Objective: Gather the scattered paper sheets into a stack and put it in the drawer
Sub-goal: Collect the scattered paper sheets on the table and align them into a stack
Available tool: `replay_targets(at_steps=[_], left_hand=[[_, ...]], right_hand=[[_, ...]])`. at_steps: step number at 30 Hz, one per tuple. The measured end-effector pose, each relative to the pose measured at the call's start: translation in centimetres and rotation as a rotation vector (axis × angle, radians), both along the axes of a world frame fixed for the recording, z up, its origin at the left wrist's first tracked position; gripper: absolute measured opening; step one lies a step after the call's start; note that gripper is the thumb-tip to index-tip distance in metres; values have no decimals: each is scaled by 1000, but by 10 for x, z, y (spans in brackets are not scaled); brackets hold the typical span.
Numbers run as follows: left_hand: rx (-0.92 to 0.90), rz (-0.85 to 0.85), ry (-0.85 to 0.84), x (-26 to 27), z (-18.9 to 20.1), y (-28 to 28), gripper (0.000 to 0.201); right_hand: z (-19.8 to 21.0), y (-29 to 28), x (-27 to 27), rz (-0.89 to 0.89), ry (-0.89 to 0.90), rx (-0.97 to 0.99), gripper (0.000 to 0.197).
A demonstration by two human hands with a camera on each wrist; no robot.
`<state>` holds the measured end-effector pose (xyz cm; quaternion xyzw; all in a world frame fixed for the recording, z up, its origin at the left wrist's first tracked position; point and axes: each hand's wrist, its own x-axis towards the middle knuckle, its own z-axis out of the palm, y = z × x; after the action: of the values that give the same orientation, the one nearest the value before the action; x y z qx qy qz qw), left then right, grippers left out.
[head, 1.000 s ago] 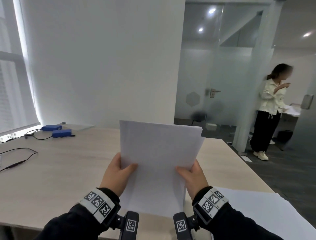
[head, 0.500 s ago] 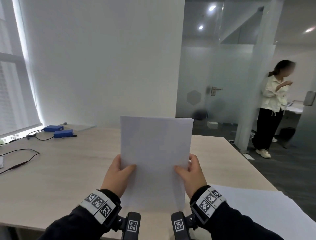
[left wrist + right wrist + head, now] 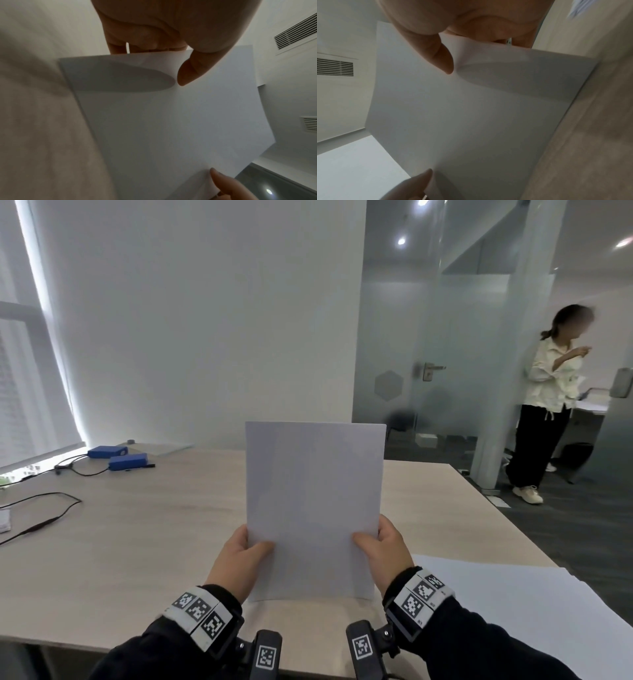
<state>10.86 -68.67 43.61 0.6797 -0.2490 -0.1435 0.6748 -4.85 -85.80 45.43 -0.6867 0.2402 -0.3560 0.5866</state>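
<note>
Nearest to me, the left hand (image 3: 236, 563) and the right hand (image 3: 387, 553) each have a grip pinching one side of the paper stack (image 3: 313, 508), thumb in front and fingers behind, and the stack stands upright with its bottom edge at or just above the counter (image 3: 137, 535). On the counter to the right lies another white sheet (image 3: 507, 604), not yet gathered, so I think it could be forgotten. No drawer is visible, and because the pinch is only at the lower sides, the sheets may slide apart or bend while carried.
</note>
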Motion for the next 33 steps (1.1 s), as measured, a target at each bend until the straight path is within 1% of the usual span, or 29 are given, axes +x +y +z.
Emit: replay_targets(at_steps=[2, 4, 6, 9, 12, 15, 17, 19, 23, 27, 33], left_hand=[[118, -9, -16, 1, -12, 3, 34], [217, -9, -26, 0, -18, 6, 27], [302, -15, -36, 4, -19, 10, 21], [420, -74, -43, 18, -16, 16, 28], [546, -126, -95, 32, -9, 21, 35], [649, -128, -148, 37, -1, 20, 37], [713, -141, -179, 33, 5, 15, 38], [766, -156, -211, 25, 8, 8, 38], [775, -191, -235, 2, 12, -17, 35], [746, -239, -244, -21, 15, -47, 19], [673, -266, -120, -54, 20, -82, 29]], right_hand=[[0, -1, -1, 11, 20, 4, 29], [3, -2, -2, 24, 33, 0, 27], [8, -2, -5, 75, 29, 6, 23], [18, -5, -13, 154, 26, 88, 19], [24, -23, -26, 92, 61, 175, 11], [20, -45, -43, -2, 84, 281, 11], [12, -55, -56, -35, 142, 287, 11], [6, -61, -68, -71, 187, 252, 12], [7, -72, -94, -109, 285, 173, 14], [8, -94, -124, -201, 298, 193, 23], [5, -129, -180, -417, 287, 316, 27]])
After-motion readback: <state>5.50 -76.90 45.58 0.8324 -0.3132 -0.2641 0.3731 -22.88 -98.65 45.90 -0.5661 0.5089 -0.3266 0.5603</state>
